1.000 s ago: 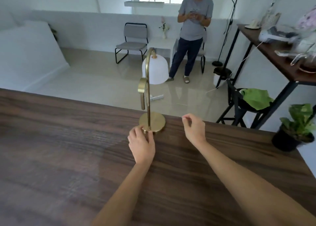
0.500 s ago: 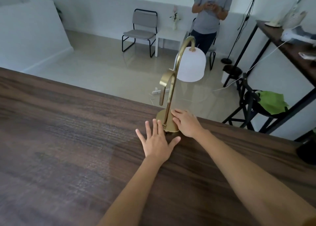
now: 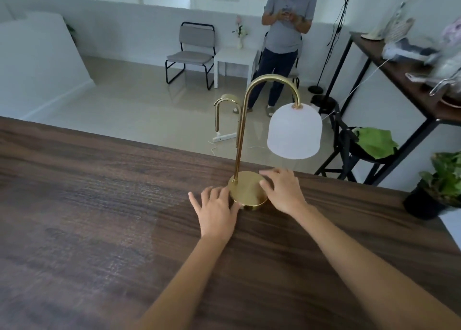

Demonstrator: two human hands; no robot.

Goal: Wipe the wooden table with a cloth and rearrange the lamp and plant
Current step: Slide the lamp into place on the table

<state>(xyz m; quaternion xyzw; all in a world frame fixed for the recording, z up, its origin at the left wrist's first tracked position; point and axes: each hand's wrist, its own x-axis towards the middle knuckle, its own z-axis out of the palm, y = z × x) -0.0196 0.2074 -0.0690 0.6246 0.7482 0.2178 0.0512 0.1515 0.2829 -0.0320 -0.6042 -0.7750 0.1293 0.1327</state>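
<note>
A brass lamp (image 3: 245, 191) with a curved neck and a white dome shade (image 3: 293, 131) stands near the far edge of the dark wooden table (image 3: 99, 217). My left hand (image 3: 215, 213) lies flat on the table with fingers spread, its fingertips against the left side of the round lamp base. My right hand (image 3: 284, 191) rests on the right side of the base, fingers curved over its rim. A potted green plant (image 3: 435, 187) in a black pot stands at the table's far right corner. No cloth is on the table.
Beyond the table's far edge the floor drops away, with a power strip (image 3: 223, 137), a grey chair (image 3: 192, 52) and a white side table (image 3: 235, 57). A person (image 3: 284, 37) stands there. A green cloth (image 3: 374, 141) lies on a black stool at right, beside a cluttered shelf (image 3: 409, 65).
The lamp has turned so its shade now hangs to the right. My right hand came to the base and now rests on its right side; my left hand opened flat beside it.
</note>
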